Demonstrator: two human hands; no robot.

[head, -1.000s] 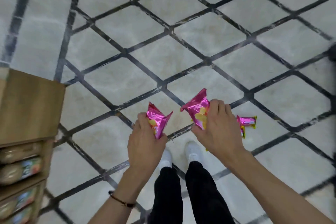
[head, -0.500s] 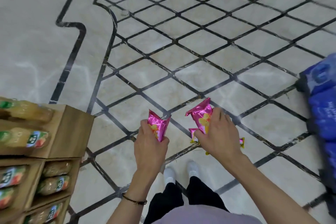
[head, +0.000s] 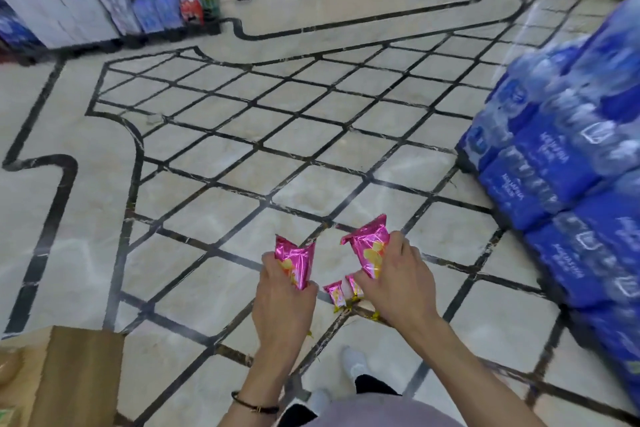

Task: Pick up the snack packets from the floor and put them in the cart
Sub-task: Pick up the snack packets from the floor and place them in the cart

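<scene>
- Pink snack packet (head: 296,265): clenched in left hand (head: 282,302), above the floor.
- Second pink packet (head: 370,250): gripped by right hand (head: 398,282).
- Small pink packets (head: 336,295): lying on the tiled floor (head: 207,149), between the hands.
- Blue water-bottle packs (head: 561,163): stacked at right.

Head-worn view, facing forward-down, floor (head: 277,135) near, edges seemingly blurred

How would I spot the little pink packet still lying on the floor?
Start at the tall stack of blue water bottle packs on the right, then drop to the person's two hands, each gripping a large pink packet. In the gap between them, on the tiled floor, lies a much smaller pink packet, held by nobody.
</scene>
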